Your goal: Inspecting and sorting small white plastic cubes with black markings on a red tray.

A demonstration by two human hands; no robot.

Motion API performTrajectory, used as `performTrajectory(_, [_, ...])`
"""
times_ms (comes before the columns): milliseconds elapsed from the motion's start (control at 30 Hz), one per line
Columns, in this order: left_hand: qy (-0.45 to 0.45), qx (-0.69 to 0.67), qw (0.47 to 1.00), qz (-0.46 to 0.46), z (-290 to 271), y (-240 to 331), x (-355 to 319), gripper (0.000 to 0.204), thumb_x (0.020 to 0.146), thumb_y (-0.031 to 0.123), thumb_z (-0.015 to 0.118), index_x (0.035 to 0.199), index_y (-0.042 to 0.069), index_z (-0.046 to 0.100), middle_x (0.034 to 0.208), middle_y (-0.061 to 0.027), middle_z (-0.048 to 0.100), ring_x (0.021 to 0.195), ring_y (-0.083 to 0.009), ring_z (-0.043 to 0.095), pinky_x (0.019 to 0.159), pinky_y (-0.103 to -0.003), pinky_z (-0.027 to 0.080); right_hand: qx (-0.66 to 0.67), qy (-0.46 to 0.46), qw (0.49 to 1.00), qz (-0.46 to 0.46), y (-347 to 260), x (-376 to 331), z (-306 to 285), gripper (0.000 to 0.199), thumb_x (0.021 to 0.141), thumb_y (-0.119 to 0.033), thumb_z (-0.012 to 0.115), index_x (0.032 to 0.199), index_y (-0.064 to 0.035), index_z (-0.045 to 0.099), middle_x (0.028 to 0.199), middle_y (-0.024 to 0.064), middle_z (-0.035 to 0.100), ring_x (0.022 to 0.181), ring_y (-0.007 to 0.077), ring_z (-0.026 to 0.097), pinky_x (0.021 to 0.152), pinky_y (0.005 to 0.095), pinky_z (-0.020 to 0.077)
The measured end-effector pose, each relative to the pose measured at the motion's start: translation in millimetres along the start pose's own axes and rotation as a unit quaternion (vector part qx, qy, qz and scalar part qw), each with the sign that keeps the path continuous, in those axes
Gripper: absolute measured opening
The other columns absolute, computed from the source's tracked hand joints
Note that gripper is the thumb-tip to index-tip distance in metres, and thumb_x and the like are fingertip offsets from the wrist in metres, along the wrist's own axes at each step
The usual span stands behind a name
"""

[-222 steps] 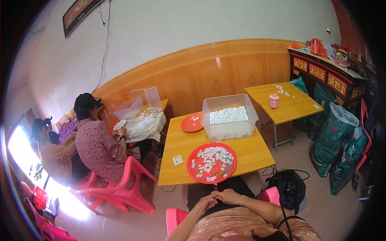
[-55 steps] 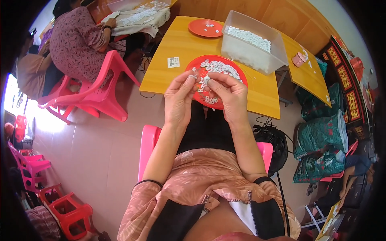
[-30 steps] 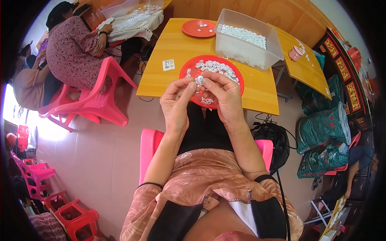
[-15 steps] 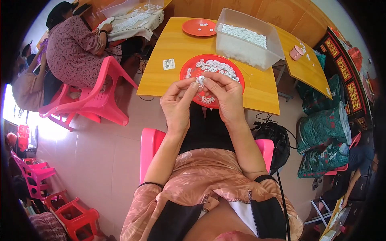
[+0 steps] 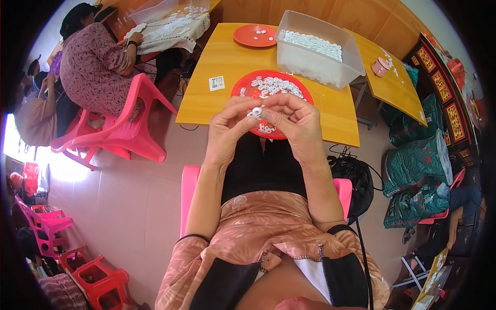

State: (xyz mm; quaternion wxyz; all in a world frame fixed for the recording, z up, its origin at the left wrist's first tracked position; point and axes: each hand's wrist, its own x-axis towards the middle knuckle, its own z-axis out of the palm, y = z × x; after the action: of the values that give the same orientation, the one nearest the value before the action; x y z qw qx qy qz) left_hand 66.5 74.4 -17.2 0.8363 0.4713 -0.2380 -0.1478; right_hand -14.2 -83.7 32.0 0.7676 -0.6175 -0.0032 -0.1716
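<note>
"So, how far along does it look?"

"Partway, I'd judge; the left hand (image 5: 227,124) and right hand (image 5: 297,120) meet above the near part of the red tray (image 5: 248,78), thumbs and fingertips pinched narrow on a small white piece (image 5: 257,111); whether it's one, or two pressed together, I can't tell."

"And what's done, what's left?"

"Plenty lie loose on the tray, so much seems left there; the clear tub (image 5: 320,70) behind it holds a big heap, though I can't say whether those are finished; a few sit apart on the red plate (image 5: 243,39)."

"Counts, then?"

"Two hands; one tray, one tub, one plate and one white card (image 5: 217,83), all on the nearest yellow table (image 5: 204,106); one pink cup (image 5: 381,67) on the next table (image 5: 403,95) to the right; three or four pieces on the plate, too small to be sure; those in the tray and tub are too many to count."
</note>
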Motion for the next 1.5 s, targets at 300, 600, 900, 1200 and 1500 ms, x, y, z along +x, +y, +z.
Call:
performTrajectory(300, [-0.099,-0.016,0.995,-0.001,-1,-6,-2,0.033,0.092,0.007,0.076,0.125,0.004,0.076,0.131,-0.0092,0.068,0.125,-0.0207,0.061,0.109,-0.034,0.048,0.100,-0.035,0.994,0.033,-1,0,-11,0.030,0.090,0.007,0.078,0.109,-0.0040,0.058,0.099,0.0112,0.075,0.094,0.0153,0.075,0.084,0.0249,0.0607])
performTrajectory(600, [-0.033,0.017,0.998,0.045,23,-17,-7,0.025,0.097,0.004,0.071,0.121,0.003,0.077,0.126,-0.0098,0.070,0.122,-0.0200,0.063,0.109,-0.035,0.048,0.112,-0.029,0.992,0.039,0,1,-20,0.027,0.091,0.005,0.078,0.107,-0.0051,0.059,0.096,0.0113,0.076,0.093,0.0165,0.075,0.083,0.0270,0.0612])
performTrajectory(900, [0.058,-0.035,0.997,0.034,26,-27,-8,0.019,0.099,0.005,0.070,0.116,0.001,0.079,0.117,-0.0084,0.071,0.113,-0.0161,0.065,0.103,-0.032,0.049,-0.046,-0.055,0.996,0.056,3,0,-17,0.020,0.102,-0.017,0.072,0.107,0.0018,0.072,0.088,0.0034,0.073,0.071,0.0063,0.062,0.063,0.0206,0.0498])
performTrajectory(1200, [0.038,-0.016,0.999,0.019,22,-24,-4,0.025,0.104,0.014,0.066,0.123,0.000,0.076,0.123,-0.0097,0.071,0.115,-0.0156,0.064,0.103,-0.033,0.049,-0.019,-0.082,0.993,0.087,13,4,-24,0.025,0.107,-0.021,0.063,0.104,0.0011,0.073,0.085,0.0062,0.073,0.063,0.0067,0.056,0.059,0.0223,0.0457])
performTrajectory(1500, [-0.048,-0.010,0.999,0.011,16,-15,-1,0.029,0.101,0.009,0.067,0.128,0.000,0.073,0.127,-0.0105,0.070,0.111,-0.0163,0.067,0.098,-0.031,0.053,0.082,-0.087,0.983,0.136,8,1,-21,0.027,0.105,-0.024,0.065,0.097,0.0004,0.073,0.076,0.0078,0.073,0.055,0.0075,0.059,0.051,0.0200,0.0432])
